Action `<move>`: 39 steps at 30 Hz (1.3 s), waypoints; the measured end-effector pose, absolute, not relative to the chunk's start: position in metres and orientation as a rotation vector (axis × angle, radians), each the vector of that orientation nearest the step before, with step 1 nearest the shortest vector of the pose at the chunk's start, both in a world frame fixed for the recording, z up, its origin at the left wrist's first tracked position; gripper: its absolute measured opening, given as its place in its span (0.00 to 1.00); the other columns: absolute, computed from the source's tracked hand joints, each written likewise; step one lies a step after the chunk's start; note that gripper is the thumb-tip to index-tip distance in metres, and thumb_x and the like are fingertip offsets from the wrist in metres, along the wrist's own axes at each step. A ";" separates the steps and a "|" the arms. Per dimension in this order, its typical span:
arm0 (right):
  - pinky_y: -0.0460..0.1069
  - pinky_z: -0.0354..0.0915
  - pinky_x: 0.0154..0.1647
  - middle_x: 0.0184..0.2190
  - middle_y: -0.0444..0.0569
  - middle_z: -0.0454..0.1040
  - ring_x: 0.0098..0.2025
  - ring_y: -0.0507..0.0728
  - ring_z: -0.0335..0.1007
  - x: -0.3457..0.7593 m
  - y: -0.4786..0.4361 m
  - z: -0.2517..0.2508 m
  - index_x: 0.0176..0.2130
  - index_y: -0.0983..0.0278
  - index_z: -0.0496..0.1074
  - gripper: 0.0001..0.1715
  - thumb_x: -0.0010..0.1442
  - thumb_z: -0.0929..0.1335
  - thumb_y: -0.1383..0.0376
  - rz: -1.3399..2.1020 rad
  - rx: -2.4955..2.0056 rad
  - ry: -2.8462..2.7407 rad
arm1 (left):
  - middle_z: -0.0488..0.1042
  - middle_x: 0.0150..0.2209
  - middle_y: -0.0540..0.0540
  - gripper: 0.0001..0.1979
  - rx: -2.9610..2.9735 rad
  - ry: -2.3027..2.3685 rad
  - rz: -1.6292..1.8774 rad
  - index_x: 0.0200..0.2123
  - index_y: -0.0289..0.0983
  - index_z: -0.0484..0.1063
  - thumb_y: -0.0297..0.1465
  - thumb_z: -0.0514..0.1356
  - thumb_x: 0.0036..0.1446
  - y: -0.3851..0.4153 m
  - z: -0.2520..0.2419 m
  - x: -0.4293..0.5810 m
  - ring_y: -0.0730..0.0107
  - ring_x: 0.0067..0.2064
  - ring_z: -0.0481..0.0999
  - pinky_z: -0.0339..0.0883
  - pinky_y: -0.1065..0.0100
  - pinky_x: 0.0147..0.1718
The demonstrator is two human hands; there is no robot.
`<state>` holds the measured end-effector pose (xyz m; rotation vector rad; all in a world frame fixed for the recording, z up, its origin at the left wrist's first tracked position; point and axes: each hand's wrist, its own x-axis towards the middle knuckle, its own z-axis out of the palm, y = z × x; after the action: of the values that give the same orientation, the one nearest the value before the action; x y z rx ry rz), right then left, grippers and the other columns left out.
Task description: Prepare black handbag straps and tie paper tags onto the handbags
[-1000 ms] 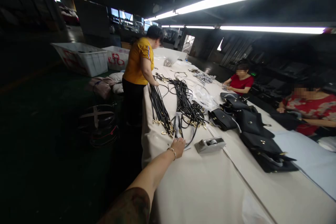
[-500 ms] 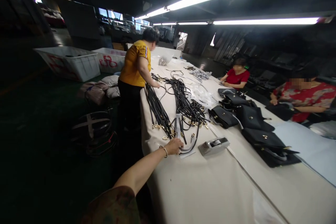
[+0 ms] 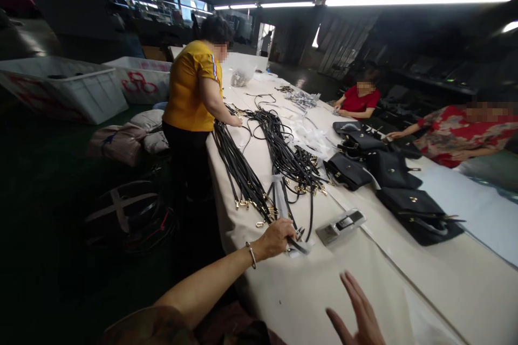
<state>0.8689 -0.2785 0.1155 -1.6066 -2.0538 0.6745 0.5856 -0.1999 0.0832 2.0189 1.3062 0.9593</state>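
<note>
My left hand (image 3: 278, 238), with a bracelet at the wrist, is closed at the near end of the strap piles. Its fingers pinch the end of a black strap (image 3: 311, 215), which curves back toward the heap; a small whitish strip lies beside the fingertips, blurred. Lower right, my right hand (image 3: 358, 310) hovers over the table with fingers spread and nothing in it. Black straps with gold clasps (image 3: 243, 172) lie in a long bundle left of a looser strap heap (image 3: 279, 145). A clear plastic sleeve (image 3: 279, 194) rests on the strap ends.
A tape dispenser (image 3: 340, 226) stands right of my left hand. Black handbags (image 3: 416, 210) lie along the table's (image 3: 324, 269) right side. A person in yellow (image 3: 190, 86) handles straps; two people in red (image 3: 461, 132) sit opposite. White bins (image 3: 97, 97) stand left.
My right hand has come into view at the lower right, open. My left hand still grips the strap end and appears slightly lower and further right. The view has shifted.
</note>
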 end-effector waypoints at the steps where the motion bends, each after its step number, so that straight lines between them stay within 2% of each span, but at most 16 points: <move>1: 0.69 0.51 0.69 0.66 0.50 0.61 0.70 0.71 0.49 0.847 -0.263 0.118 0.63 0.51 0.63 0.40 0.55 0.69 0.45 0.702 -1.489 -2.072 | 0.78 0.37 0.46 0.16 2.052 1.256 0.950 0.31 0.36 0.72 0.11 0.52 0.49 -0.199 0.089 0.587 0.62 0.51 0.72 0.62 0.61 0.55; 2: 0.70 0.44 0.70 0.65 0.54 0.63 0.69 0.73 0.49 0.826 -0.249 0.121 0.61 0.56 0.66 0.40 0.54 0.70 0.45 0.793 -1.426 -2.066 | 0.77 0.36 0.46 0.16 2.086 1.209 0.934 0.31 0.36 0.72 0.12 0.53 0.49 -0.197 0.095 0.587 0.63 0.49 0.72 0.63 0.62 0.54; 3: 0.70 0.44 0.69 0.60 0.56 0.69 0.67 0.74 0.54 0.807 -0.238 0.126 0.56 0.58 0.70 0.38 0.52 0.71 0.44 0.970 -1.419 -1.998 | 0.76 0.35 0.47 0.15 2.119 1.169 0.916 0.30 0.37 0.71 0.13 0.53 0.49 -0.195 0.101 0.586 0.64 0.46 0.72 0.64 0.64 0.52; 5: 0.67 0.61 0.59 0.41 0.56 0.78 0.51 0.72 0.70 0.782 -0.223 0.134 0.40 0.61 0.76 0.29 0.51 0.72 0.41 1.286 -1.445 -1.859 | 0.74 0.35 0.47 0.13 2.173 1.111 0.881 0.31 0.37 0.70 0.14 0.53 0.51 -0.190 0.112 0.582 0.66 0.43 0.71 0.65 0.67 0.49; 6: 0.64 0.67 0.50 0.31 0.52 0.76 0.40 0.68 0.73 0.777 -0.220 0.138 0.33 0.61 0.75 0.28 0.51 0.71 0.39 1.398 -1.467 -1.786 | 0.73 0.34 0.47 0.12 2.192 1.090 0.865 0.30 0.37 0.69 0.15 0.53 0.51 -0.186 0.116 0.580 0.66 0.43 0.70 0.65 0.67 0.48; 7: 0.60 0.69 0.42 0.24 0.48 0.72 0.32 0.64 0.71 0.775 -0.220 0.142 0.29 0.61 0.72 0.30 0.52 0.70 0.37 1.478 -1.488 -1.719 | 0.73 0.34 0.47 0.12 2.203 1.074 0.852 0.30 0.37 0.68 0.15 0.53 0.52 -0.182 0.119 0.578 0.65 0.42 0.70 0.65 0.68 0.48; 9: 0.55 0.68 0.34 0.18 0.43 0.64 0.25 0.58 0.66 0.782 -0.226 0.148 0.29 0.61 0.71 0.32 0.56 0.66 0.36 1.608 -1.519 -1.570 | 0.72 0.34 0.46 0.11 2.195 1.063 0.835 0.29 0.38 0.67 0.16 0.52 0.54 -0.173 0.122 0.576 0.65 0.41 0.69 0.65 0.67 0.46; 12: 0.50 0.65 0.28 0.18 0.39 0.62 0.21 0.52 0.61 0.801 -0.242 0.161 0.37 0.63 0.73 0.33 0.59 0.64 0.36 1.798 -1.528 -1.294 | 0.69 0.32 0.46 0.13 2.125 1.074 0.825 0.30 0.38 0.67 0.17 0.49 0.57 -0.157 0.120 0.581 0.64 0.40 0.67 0.65 0.64 0.46; 16: 0.45 0.56 0.18 0.21 0.38 0.62 0.17 0.46 0.50 0.823 -0.258 0.181 0.41 0.63 0.73 0.28 0.59 0.69 0.42 1.925 -1.531 -0.970 | 0.68 0.32 0.47 0.13 2.049 1.069 0.804 0.32 0.38 0.67 0.18 0.47 0.57 -0.137 0.112 0.593 0.64 0.40 0.67 0.65 0.63 0.46; 18: 0.43 0.53 0.16 0.23 0.39 0.65 0.16 0.45 0.51 0.831 -0.264 0.188 0.42 0.64 0.74 0.26 0.59 0.71 0.44 1.966 -1.522 -0.868 | 0.68 0.32 0.47 0.13 2.040 1.065 0.790 0.32 0.38 0.67 0.17 0.47 0.57 -0.129 0.109 0.597 0.64 0.40 0.67 0.65 0.64 0.45; 23: 0.42 0.53 0.16 0.25 0.46 0.73 0.17 0.46 0.62 0.841 -0.279 0.198 0.40 0.68 0.76 0.27 0.56 0.74 0.46 1.982 -1.478 -0.726 | 0.70 0.33 0.47 0.15 2.068 1.054 0.763 0.32 0.38 0.68 0.17 0.46 0.57 -0.119 0.103 0.603 0.65 0.40 0.68 0.65 0.65 0.45; 27: 0.41 0.54 0.15 0.24 0.46 0.74 0.16 0.45 0.62 0.839 -0.290 0.199 0.37 0.68 0.76 0.27 0.54 0.75 0.46 1.932 -1.457 -0.636 | 0.72 0.34 0.47 0.15 2.126 1.021 0.722 0.34 0.38 0.69 0.17 0.46 0.58 -0.121 0.098 0.609 0.65 0.41 0.70 0.66 0.65 0.45; 31: 0.40 0.50 0.13 0.18 0.45 0.72 0.13 0.46 0.61 0.835 -0.299 0.199 0.33 0.68 0.75 0.27 0.55 0.74 0.45 1.923 -1.439 -0.572 | 0.74 0.38 0.45 0.15 2.191 1.003 0.675 0.36 0.37 0.72 0.18 0.48 0.61 -0.127 0.095 0.609 0.65 0.43 0.72 0.67 0.65 0.47; 33: 0.40 0.52 0.13 0.19 0.45 0.72 0.14 0.46 0.61 0.834 -0.304 0.200 0.36 0.67 0.76 0.26 0.57 0.73 0.46 1.899 -1.426 -0.548 | 0.75 0.38 0.44 0.14 2.225 1.011 0.653 0.37 0.36 0.72 0.18 0.48 0.61 -0.130 0.096 0.606 0.64 0.44 0.72 0.68 0.63 0.47; 36: 0.40 0.60 0.16 0.28 0.48 0.77 0.18 0.46 0.66 0.832 -0.309 0.204 0.44 0.67 0.76 0.25 0.57 0.75 0.50 1.888 -1.371 -0.547 | 0.76 0.46 0.40 0.13 2.282 1.027 0.640 0.40 0.36 0.74 0.19 0.52 0.60 -0.139 0.106 0.601 0.57 0.53 0.70 0.64 0.55 0.55; 39: 0.41 0.64 0.17 0.33 0.51 0.78 0.22 0.48 0.71 0.830 -0.311 0.207 0.42 0.67 0.76 0.23 0.56 0.76 0.52 1.918 -1.373 -0.585 | 0.68 0.60 0.40 0.15 2.458 0.954 0.669 0.50 0.39 0.72 0.25 0.58 0.60 -0.159 0.124 0.603 0.48 0.67 0.56 0.48 0.43 0.64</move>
<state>0.8300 -0.3109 0.2067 -1.3731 -0.5848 1.9185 0.6026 -0.1588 0.1242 2.4575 0.9538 0.6694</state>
